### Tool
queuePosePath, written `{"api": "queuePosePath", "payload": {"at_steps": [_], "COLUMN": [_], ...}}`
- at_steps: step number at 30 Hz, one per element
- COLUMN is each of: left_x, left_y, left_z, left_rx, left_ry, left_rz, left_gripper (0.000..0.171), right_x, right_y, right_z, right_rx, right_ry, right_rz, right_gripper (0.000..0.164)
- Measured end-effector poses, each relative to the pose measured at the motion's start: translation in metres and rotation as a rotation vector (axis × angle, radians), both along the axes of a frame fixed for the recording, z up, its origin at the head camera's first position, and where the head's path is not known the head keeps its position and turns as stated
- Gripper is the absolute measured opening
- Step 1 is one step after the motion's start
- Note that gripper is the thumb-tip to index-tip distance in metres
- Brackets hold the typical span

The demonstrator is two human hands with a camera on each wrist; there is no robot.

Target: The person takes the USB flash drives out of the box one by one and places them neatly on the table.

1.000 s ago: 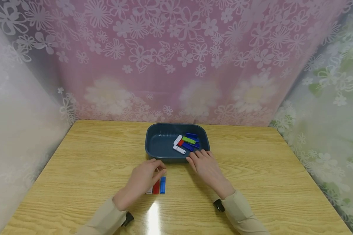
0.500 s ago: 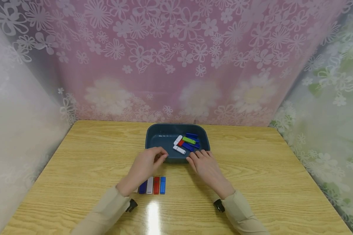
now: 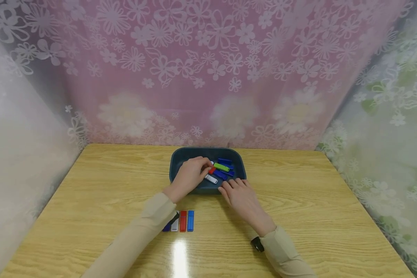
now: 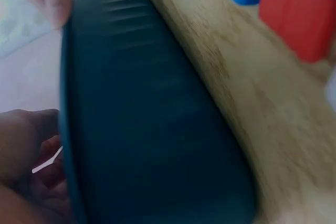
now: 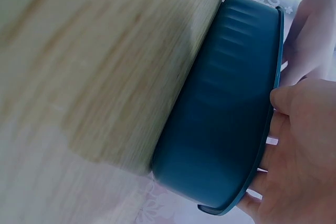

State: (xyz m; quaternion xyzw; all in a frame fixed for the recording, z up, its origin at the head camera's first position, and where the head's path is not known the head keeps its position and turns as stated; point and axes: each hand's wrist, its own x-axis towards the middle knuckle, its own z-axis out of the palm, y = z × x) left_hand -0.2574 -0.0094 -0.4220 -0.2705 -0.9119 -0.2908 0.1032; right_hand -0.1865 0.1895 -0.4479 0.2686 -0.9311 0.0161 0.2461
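In the head view my left hand [image 3: 190, 173] reaches over the front rim into the dark blue-green plastic tray [image 3: 207, 191]. Its thumb and index finger are at a white USB stick [image 3: 212, 162], mostly hidden; whether they pinch it cannot be made out. Near the fingers lie a red stick [image 3: 212, 170], a green one [image 3: 221, 167], another white one [image 3: 212, 179] and several dark blue ones [image 3: 220, 175]. My right hand [image 3: 242, 199] grips the tray's front right rim, fingers hooked inside. The right wrist view shows its thumb [image 5: 283, 99] on the outer edge.
A row of USB sticks lies before the tray on the wooden table [image 3: 285, 185]: light blue [image 3: 190, 221], red [image 3: 183, 221], white [image 3: 175, 227] and dark blue [image 3: 166, 227]. My left sleeve covers part of the row. Flowered curtains [image 3: 208, 77] stand behind and beside the table.
My left hand has moved from above the row of sticks, forward over the rim and into the tray. The right hand keeps its place on the rim.
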Motion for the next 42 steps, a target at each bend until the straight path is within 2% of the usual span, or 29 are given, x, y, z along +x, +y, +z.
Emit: {"api": "queuePosePath", "payload": {"at_steps": [7, 10, 16, 19, 24, 29, 32, 37, 42], "left_x": [-0.011, -0.013, -0.017, -0.019, -0.020, -0.019, -0.018, -0.016, -0.009], "left_y": [0.013, 0.015, 0.014, 0.014, 0.014, 0.011, 0.007, 0.003, 0.000], "left_z": [-0.003, -0.003, -0.005, -0.007, -0.006, -0.004, -0.003, 0.001, 0.006], "left_rx": [-0.178, -0.240, -0.243, -0.277, -0.314, -0.315, -0.289, -0.221, -0.144], "left_ry": [-0.090, -0.137, -0.191, -0.203, -0.250, -0.220, -0.189, -0.118, -0.085], "left_rz": [-0.113, -0.139, -0.160, -0.158, -0.093, -0.024, -0.005, -0.003, -0.015], "left_gripper": [0.016, 0.019, 0.020, 0.016, 0.006, 0.010, 0.011, 0.009, 0.009], "right_x": [0.000, 0.000, 0.000, 0.000, 0.001, 0.001, 0.001, 0.001, 0.000], "right_y": [0.000, 0.000, 0.000, 0.000, -0.001, -0.001, -0.001, 0.000, 0.000], "right_z": [0.000, 0.000, 0.000, -0.001, 0.000, 0.000, 0.000, 0.000, -0.001], "right_rx": [-0.014, -0.016, -0.023, -0.026, -0.027, -0.035, -0.032, -0.024, -0.017], "right_ry": [0.059, 0.058, 0.031, 0.027, 0.004, 0.002, 0.009, -0.001, 0.003], "right_rz": [0.041, 0.042, 0.031, 0.031, 0.019, 0.013, 0.015, 0.005, 0.002], "right_gripper": [0.019, 0.020, 0.019, 0.018, 0.019, 0.020, 0.020, 0.020, 0.021]}}
